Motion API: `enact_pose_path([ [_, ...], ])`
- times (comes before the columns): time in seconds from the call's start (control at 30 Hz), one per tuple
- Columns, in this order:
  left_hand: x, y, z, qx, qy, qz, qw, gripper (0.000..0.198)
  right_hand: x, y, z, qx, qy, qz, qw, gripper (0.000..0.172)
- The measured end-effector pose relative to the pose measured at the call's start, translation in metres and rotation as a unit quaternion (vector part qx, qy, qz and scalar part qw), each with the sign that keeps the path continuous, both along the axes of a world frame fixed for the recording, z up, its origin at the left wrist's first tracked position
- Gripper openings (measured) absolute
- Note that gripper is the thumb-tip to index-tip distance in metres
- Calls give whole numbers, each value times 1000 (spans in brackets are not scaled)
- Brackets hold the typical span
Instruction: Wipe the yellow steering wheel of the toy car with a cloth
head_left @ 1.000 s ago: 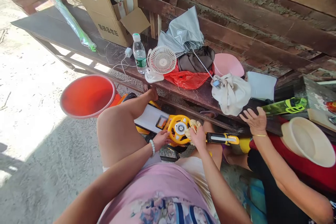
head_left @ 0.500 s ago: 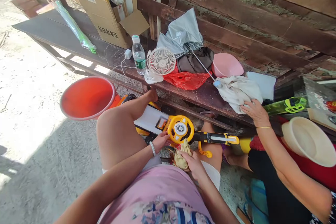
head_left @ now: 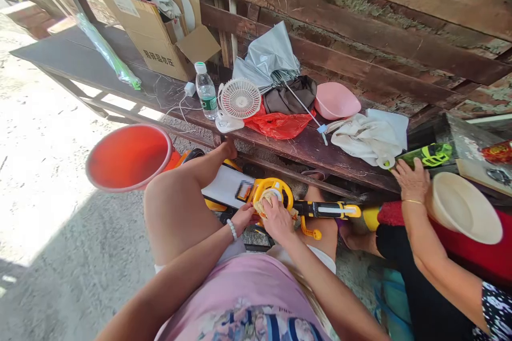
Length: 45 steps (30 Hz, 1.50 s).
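Between my legs is a yellow and black ride-on toy with a yellow steering wheel [head_left: 288, 192] and a white panel [head_left: 224, 185]. My left hand [head_left: 242, 217], with a beaded bracelet at the wrist, is closed on the near left rim of the wheel. Pressed against the middle of the wheel is a yellowish cloth [head_left: 263, 203], held under the bent fingers of my right hand [head_left: 279, 219]. The hand covers part of the cloth and the wheel's hub.
A red bucket [head_left: 90, 165] stands left of my knee. Along the wooden bench [head_left: 312, 154] are a bottle [head_left: 207, 97], a fan [head_left: 240, 100], an umbrella [head_left: 272, 53], a pink basin [head_left: 336, 101] and a white cloth [head_left: 366, 138]. At right, a co-worker's hand [head_left: 414, 178] is near a cream basin [head_left: 468, 208].
My right hand has brought the cloth up from below the steering wheel onto its middle. My left hand stays at the rim. The co-worker's hand has left the white cloth and moved right.
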State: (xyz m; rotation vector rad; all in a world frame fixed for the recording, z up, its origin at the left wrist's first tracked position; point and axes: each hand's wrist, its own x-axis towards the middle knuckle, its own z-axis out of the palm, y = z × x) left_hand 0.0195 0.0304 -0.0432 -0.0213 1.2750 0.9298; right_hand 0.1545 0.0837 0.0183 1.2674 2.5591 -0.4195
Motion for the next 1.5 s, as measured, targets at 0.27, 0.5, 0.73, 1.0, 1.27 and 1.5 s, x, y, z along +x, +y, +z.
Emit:
enact_pose_path([
  [0.27,2,0,-8,11,28,-37,999,28,39,25,-4,18,-2,-89,996,54],
  [0.5,2,-1,-5,12,33,-37,999,19,-7,49,8,40,-35,-96,994,43],
  [0.73,3,-2,-7,0,47,-40,998,13,-11,15,8,-12,9,65,998,40],
  [1.0,1,-2,-14,29,34,-59,997,23,5,96,12,18,20,-111,993,49],
  [1.27,2,-2,-11,29,25,-51,998,25,24,85,-12,-2,40,-286,957,53],
  [1.5,3,-1,-4,21,13,-42,999,33,61,21,-37,-39,132,-383,914,54],
])
